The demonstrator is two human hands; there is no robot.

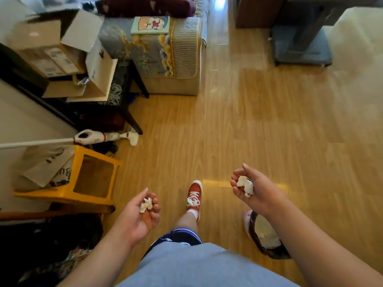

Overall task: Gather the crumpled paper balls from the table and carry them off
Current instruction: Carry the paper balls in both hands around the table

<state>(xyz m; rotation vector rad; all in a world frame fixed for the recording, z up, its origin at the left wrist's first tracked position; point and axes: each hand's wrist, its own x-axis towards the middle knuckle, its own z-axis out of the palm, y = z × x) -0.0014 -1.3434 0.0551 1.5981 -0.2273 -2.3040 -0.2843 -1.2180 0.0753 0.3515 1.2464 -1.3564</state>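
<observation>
1. The light blue shirt [196,264] and both bare forearms were cut off by the lower frame edge.
2. The left hand [143,212] lay palm up, its fingers curled round a small white crumpled paper ball [146,204] resting against the fingertips. Whether it was one ball or several could not be told.
3. The right hand [251,188] was cupped, thumb above and fingers curled below, gripping a larger white crumpled paper wad [245,185] in the palm.
4. A round bin with a dark liner [263,235] stood under the right wrist, half hidden by the forearm; its pale contents were hard to make out.
5. A red lace-up canvas shoe [194,195] stood on the floor between the two hands.
6. The honey-coloured wooden plank floor [259,125] lay open ahead and to the right.
7. A yellow plastic stool [95,179] bordered the left side, near the left hand. Beyond it lay a white stick vacuum [97,137], its pole cut off by the left edge.
8. Farthest were blurred stacked cardboard boxes [47,48], a fabric-covered sofa arm [172,54] and a dark low stand [300,46], cropped at the top.
</observation>
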